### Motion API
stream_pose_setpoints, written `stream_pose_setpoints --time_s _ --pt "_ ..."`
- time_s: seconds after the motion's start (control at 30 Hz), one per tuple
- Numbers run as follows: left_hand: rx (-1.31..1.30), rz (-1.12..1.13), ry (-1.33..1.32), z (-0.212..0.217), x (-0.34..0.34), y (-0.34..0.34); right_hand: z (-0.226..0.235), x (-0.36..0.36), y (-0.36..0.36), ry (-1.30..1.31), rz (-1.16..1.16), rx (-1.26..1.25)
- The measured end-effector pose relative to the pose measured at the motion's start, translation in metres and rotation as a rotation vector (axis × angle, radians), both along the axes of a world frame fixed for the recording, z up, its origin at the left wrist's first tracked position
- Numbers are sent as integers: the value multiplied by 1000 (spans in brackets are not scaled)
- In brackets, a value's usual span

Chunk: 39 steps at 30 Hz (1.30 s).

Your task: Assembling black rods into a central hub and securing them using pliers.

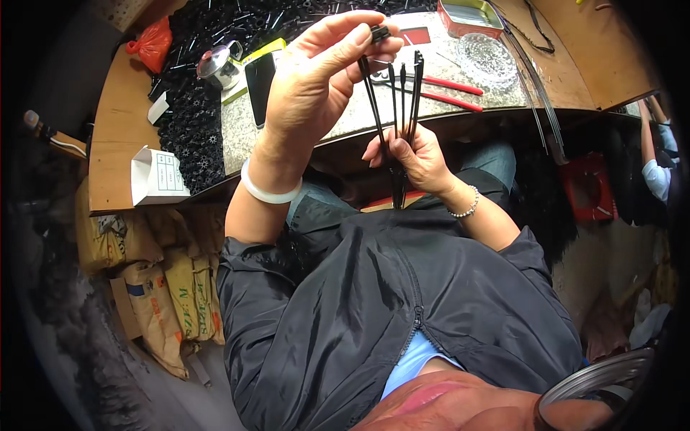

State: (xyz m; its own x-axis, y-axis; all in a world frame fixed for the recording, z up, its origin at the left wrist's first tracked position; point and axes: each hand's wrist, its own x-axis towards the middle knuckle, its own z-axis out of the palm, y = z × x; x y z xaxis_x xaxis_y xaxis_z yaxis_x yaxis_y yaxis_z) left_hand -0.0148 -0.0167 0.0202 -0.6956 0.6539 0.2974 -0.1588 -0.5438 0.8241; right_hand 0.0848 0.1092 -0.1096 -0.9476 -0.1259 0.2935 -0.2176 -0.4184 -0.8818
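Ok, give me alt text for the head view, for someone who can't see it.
The right hand grips a bundle of thin black rods upright while the left hand pinches a small black cap at the top of one rod. Behind them, a worktable holds a phone, red-handled pliers and a heap of small black parts.

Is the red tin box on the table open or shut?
Open. The red tin box has no lid on top, and its pale inside shows. What lies in it is too small to tell.
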Motion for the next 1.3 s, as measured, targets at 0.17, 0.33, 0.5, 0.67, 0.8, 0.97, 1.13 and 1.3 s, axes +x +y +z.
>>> stream_pose_setpoints --time_s 0.17,0.33,0.5,0.67,0.8,0.97,1.13,1.3 --pt "-2 -5 -25 1 4 2 2 0 0 -46 12 -15" --pt "64 -97 20 -11 -6 0 1 -1 2 -41 17 -2" --pt "72 -90 -31 -6 2 3 2 -1 2 -31 23 -11" --pt "-42 6 11 -3 6 4 2 -1 3 -38 20 -7" --pt "-32 21 62 -11 1 2 2 -1 2 -38 17 -14" --pt "-59 31 150 -12 6 -1 2 -2 1 -39 28 -12" --pt "-113 93 278 -10 7 1 1 -2 2 -25 25 -8" --pt "-158 176 430 -7 12 3 2 -3 3 -38 18 12"
